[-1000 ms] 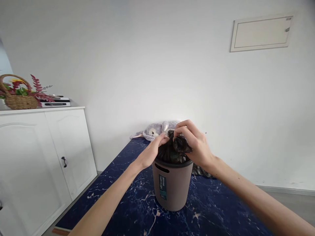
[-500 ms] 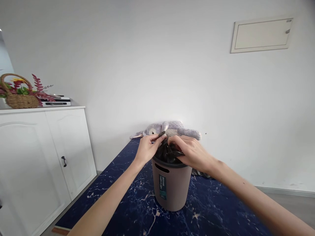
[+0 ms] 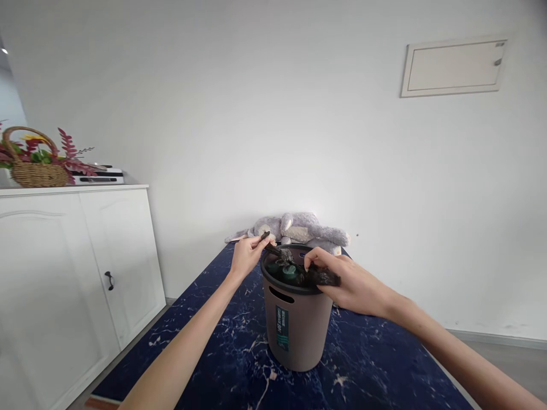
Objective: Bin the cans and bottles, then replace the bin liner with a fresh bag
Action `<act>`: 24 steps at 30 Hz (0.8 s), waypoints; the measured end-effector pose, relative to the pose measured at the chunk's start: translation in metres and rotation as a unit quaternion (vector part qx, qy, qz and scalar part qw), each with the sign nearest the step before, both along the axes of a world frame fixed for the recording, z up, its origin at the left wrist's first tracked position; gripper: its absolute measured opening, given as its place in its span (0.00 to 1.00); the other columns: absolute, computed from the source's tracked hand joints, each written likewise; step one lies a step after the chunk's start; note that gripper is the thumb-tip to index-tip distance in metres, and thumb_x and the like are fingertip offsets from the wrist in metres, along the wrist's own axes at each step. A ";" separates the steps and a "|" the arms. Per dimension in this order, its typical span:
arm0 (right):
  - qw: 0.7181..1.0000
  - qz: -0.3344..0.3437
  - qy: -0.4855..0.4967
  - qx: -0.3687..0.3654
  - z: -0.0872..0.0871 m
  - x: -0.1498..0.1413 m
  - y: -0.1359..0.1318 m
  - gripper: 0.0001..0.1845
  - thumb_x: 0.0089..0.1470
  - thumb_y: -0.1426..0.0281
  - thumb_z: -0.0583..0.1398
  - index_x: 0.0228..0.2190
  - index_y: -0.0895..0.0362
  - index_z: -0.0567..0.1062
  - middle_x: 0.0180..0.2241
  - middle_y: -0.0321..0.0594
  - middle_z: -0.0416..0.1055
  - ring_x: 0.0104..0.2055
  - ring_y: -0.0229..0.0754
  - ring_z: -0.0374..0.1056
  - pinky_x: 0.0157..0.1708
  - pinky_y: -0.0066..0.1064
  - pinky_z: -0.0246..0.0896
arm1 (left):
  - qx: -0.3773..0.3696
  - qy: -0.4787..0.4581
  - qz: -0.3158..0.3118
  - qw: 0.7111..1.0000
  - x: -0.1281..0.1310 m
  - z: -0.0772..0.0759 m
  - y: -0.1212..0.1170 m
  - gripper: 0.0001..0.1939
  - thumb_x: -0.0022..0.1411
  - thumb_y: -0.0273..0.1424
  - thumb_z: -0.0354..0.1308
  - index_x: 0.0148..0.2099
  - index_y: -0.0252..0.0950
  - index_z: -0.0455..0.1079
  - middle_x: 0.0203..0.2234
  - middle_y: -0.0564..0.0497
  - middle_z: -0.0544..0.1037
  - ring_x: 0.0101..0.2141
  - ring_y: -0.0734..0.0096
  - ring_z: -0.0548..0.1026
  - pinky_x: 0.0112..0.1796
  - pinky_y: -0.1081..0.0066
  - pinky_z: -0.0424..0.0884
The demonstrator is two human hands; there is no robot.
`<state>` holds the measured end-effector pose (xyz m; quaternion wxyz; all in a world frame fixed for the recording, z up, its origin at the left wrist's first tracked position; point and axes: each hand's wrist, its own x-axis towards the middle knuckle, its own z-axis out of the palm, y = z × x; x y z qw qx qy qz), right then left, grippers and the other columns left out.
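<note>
A grey-brown waste bin (image 3: 299,324) with a dark rim stands on a dark blue marbled table (image 3: 222,353). A black plastic bag (image 3: 294,270) lies in its mouth, its two ends drawn out to either side. My left hand (image 3: 247,256) pinches the left end of the bag just above the bin's left rim. Over the right rim, my right hand (image 3: 348,282) is closed on the bag's other end. Something green shows inside the bin under the bag.
A grey plush toy (image 3: 299,228) lies at the table's far end against the white wall. A white cabinet (image 3: 72,273) stands at the left, with a wicker flower basket (image 3: 34,165) and a flat device on top. A wall panel (image 3: 453,67) is high right.
Both hands were bunched together over the bag at the bin's top. They have moved apart and down, pulling the bag's two ends outward to the left and right.
</note>
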<state>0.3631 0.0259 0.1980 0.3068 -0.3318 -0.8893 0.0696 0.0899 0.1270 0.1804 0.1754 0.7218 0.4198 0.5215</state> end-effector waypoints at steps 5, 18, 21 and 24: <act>0.995 -0.072 -0.028 -0.055 0.005 -0.001 0.022 0.15 0.61 0.68 0.55 0.49 0.52 0.71 0.27 0.35 0.69 0.21 0.41 0.59 0.24 0.34 0.49 | -0.008 -0.062 -0.029 0.998 -0.003 -0.001 -0.014 0.28 0.70 0.54 0.58 0.47 0.36 0.85 0.47 0.43 0.87 0.53 0.50 0.82 0.55 0.60 0.75; 0.992 -0.084 -0.066 -0.062 0.014 -0.060 0.071 0.07 0.55 0.64 0.69 0.28 0.52 0.80 0.28 0.43 0.75 0.35 0.52 0.73 0.35 0.39 0.60 | -0.035 -0.137 -0.013 0.990 -0.016 -0.020 -0.054 0.28 0.72 0.54 0.58 0.60 0.38 0.76 0.58 0.42 0.81 0.62 0.49 0.75 0.61 0.59 0.71; 0.993 -0.085 -0.012 -0.080 0.018 -0.042 0.072 0.09 0.57 0.62 0.67 0.29 0.54 0.80 0.28 0.44 0.76 0.33 0.50 0.72 0.34 0.40 0.60 | -0.084 -0.134 0.013 0.987 -0.031 -0.057 -0.070 0.29 0.73 0.56 0.53 0.62 0.42 0.70 0.60 0.42 0.79 0.58 0.52 0.78 0.57 0.59 0.74; 0.988 -0.064 0.068 -0.121 0.030 -0.025 0.073 0.16 0.60 0.56 0.65 0.29 0.55 0.81 0.28 0.43 0.77 0.31 0.47 0.71 0.34 0.40 0.63 | -0.167 -0.111 0.041 0.979 -0.049 -0.108 -0.077 0.29 0.71 0.59 0.54 0.55 0.40 0.69 0.44 0.43 0.84 0.45 0.54 0.82 0.48 0.59 0.77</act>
